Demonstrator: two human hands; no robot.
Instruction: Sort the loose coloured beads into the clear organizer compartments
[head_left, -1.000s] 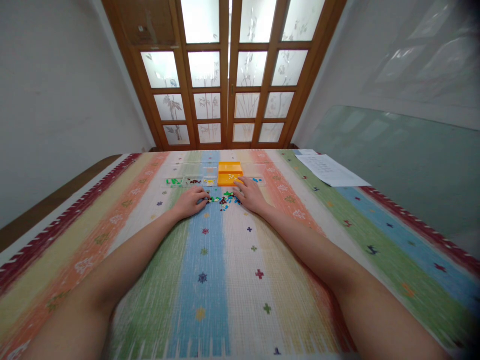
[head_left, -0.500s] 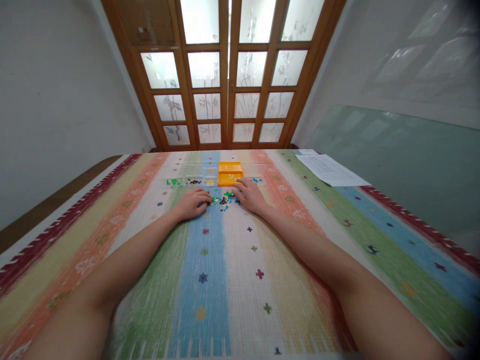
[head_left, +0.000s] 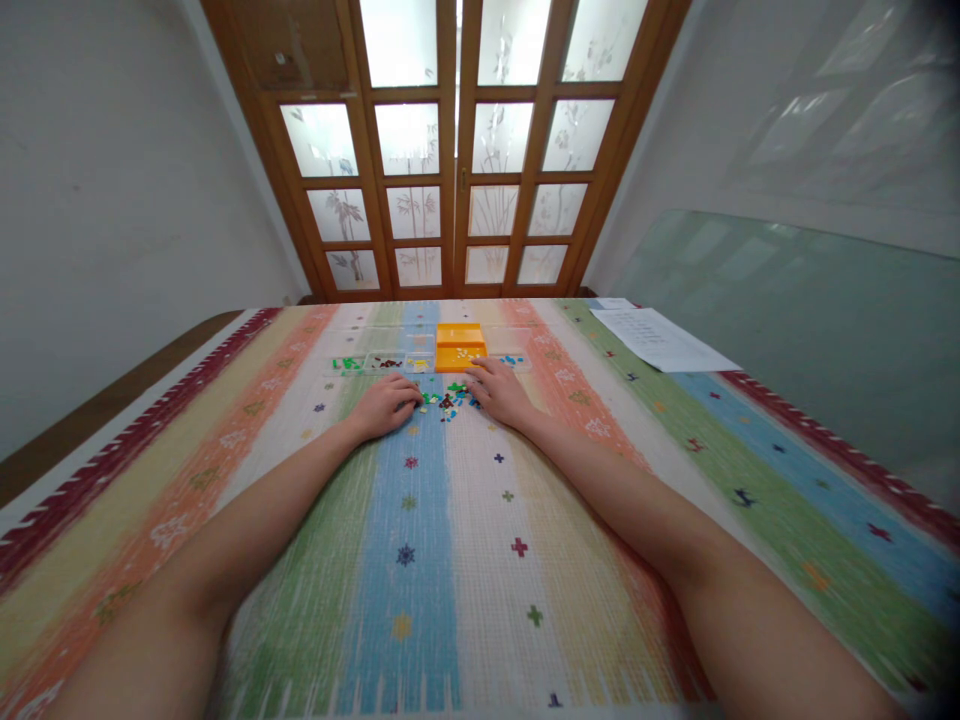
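Note:
My left hand (head_left: 385,406) rests at the left edge of a scattered pile of small coloured pieces (head_left: 447,402). Its fingers are curled and drawn together, and anything between the tips is too small to make out. On the pile's right side lies my right hand (head_left: 498,388), its fingers apart and reaching over the green and blue pieces. Just behind the hands stand clear compartment boxes holding green pieces (head_left: 347,364), dark brown pieces (head_left: 387,363), yellow pieces (head_left: 418,363) and blue pieces (head_left: 512,360). Between them is an open orange box (head_left: 460,335) with some pale pieces inside.
A striped, patterned tablecloth (head_left: 405,600) covers the table. Printed paper sheets (head_left: 664,340) lie at the back right. Beyond the table are wooden doors with glass panes (head_left: 457,200), and a greenish panel (head_left: 795,330) leans by the right wall.
Both hands stay almost where they were, with only a very slight shift of the fingers. The boxes and the pile look the same.

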